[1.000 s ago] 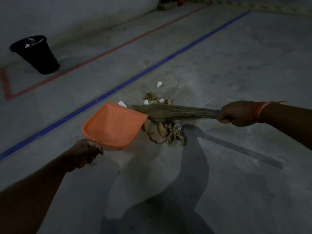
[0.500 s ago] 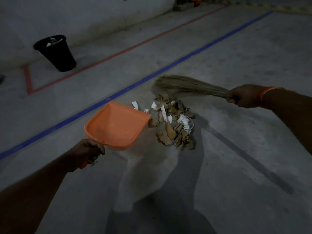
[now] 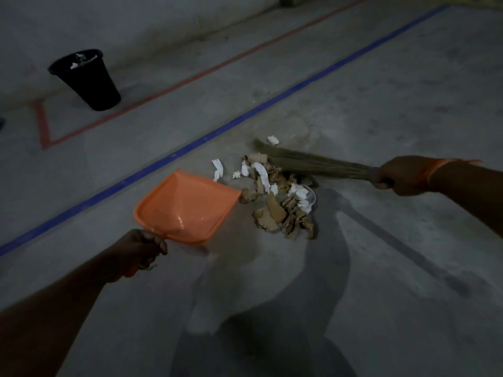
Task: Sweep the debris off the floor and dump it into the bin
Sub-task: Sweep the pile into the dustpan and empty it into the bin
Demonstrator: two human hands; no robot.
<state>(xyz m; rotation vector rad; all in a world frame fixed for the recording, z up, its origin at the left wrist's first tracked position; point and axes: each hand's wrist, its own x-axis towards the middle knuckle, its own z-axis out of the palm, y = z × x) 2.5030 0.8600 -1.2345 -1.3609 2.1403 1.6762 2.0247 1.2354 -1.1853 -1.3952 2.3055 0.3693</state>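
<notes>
At about ten o'clock, well away from everything else, a black bin (image 3: 86, 78) stands on the grey concrete floor (image 3: 381, 268) near the wall, with pale scraps showing inside it. A red floor line (image 3: 174, 87) bends around it, and a blue floor line (image 3: 217, 129) runs diagonally from eight o'clock up toward one o'clock. At seven o'clock the left hand (image 3: 141, 250) is wrapped tight around the handle of an orange dustpan (image 3: 185, 206), whose empty tray is tilted with its open lip facing three o'clock. Just beside that lip, near the centre, lies the debris (image 3: 277, 200): a loose heap of brown torn cardboard bits mixed with white paper scraps, some pieces almost touching the pan's edge. One stray white scrap (image 3: 272, 140) sits apart at twelve o'clock of the heap. The broom (image 3: 307, 161), a bundle of straw bristles, lies low across the heap's far side, its tip pointing toward ten o'clock. At three o'clock the right hand (image 3: 400, 178), an orange band (image 3: 436, 171) on its wrist, is clenched around the broom's handle end.
</notes>
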